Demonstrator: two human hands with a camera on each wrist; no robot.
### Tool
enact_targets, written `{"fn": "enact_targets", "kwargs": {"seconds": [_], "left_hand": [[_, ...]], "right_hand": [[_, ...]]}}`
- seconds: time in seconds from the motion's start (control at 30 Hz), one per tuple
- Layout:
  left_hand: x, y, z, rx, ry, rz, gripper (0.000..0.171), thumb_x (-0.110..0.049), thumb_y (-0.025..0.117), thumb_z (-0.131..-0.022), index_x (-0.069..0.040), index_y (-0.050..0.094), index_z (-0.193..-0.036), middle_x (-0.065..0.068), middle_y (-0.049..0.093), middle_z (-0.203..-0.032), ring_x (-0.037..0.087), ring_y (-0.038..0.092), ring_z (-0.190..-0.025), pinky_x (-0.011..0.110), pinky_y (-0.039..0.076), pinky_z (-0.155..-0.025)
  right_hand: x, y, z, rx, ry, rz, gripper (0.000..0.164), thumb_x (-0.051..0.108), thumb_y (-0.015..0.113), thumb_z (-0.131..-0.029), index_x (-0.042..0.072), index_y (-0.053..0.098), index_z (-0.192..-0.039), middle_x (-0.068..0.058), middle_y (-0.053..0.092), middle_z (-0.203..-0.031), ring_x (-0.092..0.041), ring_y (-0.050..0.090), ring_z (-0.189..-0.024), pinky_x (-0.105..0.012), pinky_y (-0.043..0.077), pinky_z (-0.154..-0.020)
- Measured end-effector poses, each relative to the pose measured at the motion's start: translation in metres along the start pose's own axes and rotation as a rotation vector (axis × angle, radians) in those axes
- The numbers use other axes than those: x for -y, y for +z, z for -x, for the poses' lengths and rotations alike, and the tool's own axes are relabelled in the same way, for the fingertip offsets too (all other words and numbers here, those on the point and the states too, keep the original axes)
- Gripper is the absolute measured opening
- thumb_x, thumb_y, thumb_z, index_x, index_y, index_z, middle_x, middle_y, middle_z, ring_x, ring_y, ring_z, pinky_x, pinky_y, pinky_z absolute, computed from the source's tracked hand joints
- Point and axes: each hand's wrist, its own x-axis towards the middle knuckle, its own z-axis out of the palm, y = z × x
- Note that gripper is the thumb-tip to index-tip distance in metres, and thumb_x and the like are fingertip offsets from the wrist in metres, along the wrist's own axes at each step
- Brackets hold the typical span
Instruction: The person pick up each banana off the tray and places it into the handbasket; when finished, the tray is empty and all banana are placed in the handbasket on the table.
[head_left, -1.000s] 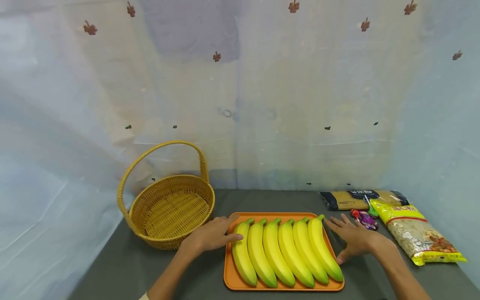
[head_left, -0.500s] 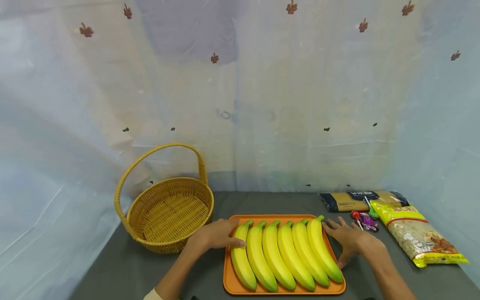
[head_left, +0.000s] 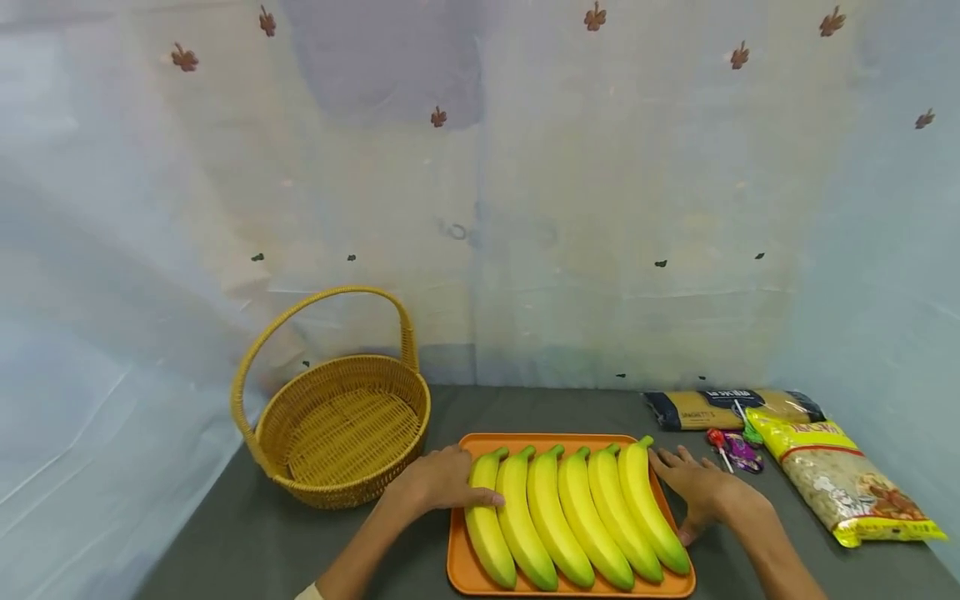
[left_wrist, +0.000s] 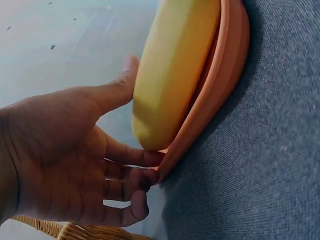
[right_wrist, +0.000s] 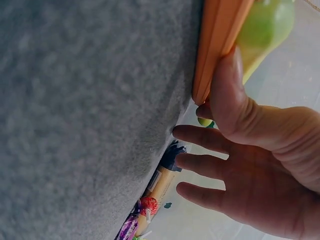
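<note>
Several yellow bananas [head_left: 545, 517] with green tips lie side by side on an orange tray [head_left: 555, 438]. My left hand [head_left: 438, 483] is at the tray's left side. Its thumb reaches over the leftmost banana [left_wrist: 170, 70], and its loosely bent fingers [left_wrist: 127, 210] are right at the rim near the far corner. My right hand [head_left: 697, 487] is at the tray's right side, with its thumb [right_wrist: 230, 85] against the outer wall and the other fingers spread toward the far end. The rightmost banana [head_left: 652, 508] lies just inside that edge.
A wicker basket [head_left: 345, 362] with a tall handle stands at left, behind my left hand. At right lie a spaghetti packet [head_left: 701, 410], a red lollipop [head_left: 716, 438], a purple-wrapped sweet [head_left: 742, 454] and a yellow-and-clear food bag [head_left: 840, 479]. A pale curtain [head_left: 555, 208] hangs behind.
My left thumb has come further across the leftmost banana. My right hand has moved in closer to the tray's right edge. The tray and bananas sit slightly lower in view.
</note>
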Motion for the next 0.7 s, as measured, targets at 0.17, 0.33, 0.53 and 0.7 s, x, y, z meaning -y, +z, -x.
{"fn": "enact_targets", "kwargs": {"seconds": [0.17, 0.33, 0.53, 0.7], "left_hand": [[0.0, -0.004, 0.001, -0.011, 0.024, 0.079, 0.062, -0.054, 0.073, -0.094, -0.019, 0.039, -0.056, -0.007, 0.025, -0.052, 0.007, 0.018, -0.047, 0.023, 0.023, -0.048], [0.002, -0.009, 0.002, -0.057, 0.051, 0.131, 0.06, -0.041, 0.076, -0.095, -0.018, 0.037, -0.055, -0.007, 0.024, -0.053, 0.008, 0.017, -0.048, 0.022, 0.022, -0.048], [0.002, -0.018, 0.005, -0.141, 0.102, 0.181, 0.036, -0.035, 0.074, -0.098, -0.002, 0.061, -0.1, 0.005, 0.057, -0.078, 0.014, 0.047, -0.064, 0.025, 0.039, -0.061], [0.0, -0.031, 0.016, -0.263, 0.082, 0.262, 0.046, -0.031, 0.066, -0.102, 0.004, 0.058, -0.131, 0.012, 0.072, -0.095, 0.013, 0.061, -0.066, 0.027, 0.049, -0.061]], "right_hand": [[-0.003, 0.004, 0.0, -0.013, 0.011, 0.001, 0.146, 0.056, 0.094, -0.053, 0.015, 0.014, -0.169, -0.02, 0.016, -0.175, -0.052, 0.007, -0.161, -0.077, 0.013, -0.123], [-0.002, 0.003, 0.0, -0.003, -0.017, -0.015, 0.143, 0.051, 0.095, -0.057, 0.011, 0.015, -0.169, -0.025, 0.014, -0.174, -0.055, 0.005, -0.159, -0.078, 0.01, -0.121], [-0.008, 0.002, -0.002, -0.009, -0.014, 0.007, 0.144, 0.057, 0.093, -0.057, 0.011, 0.016, -0.169, -0.021, 0.013, -0.175, -0.051, 0.007, -0.161, -0.076, 0.013, -0.123], [-0.01, 0.006, -0.005, -0.026, -0.036, 0.011, 0.145, 0.058, 0.093, -0.055, 0.011, 0.016, -0.169, -0.023, 0.016, -0.174, -0.052, 0.01, -0.16, -0.076, 0.015, -0.123]]}}
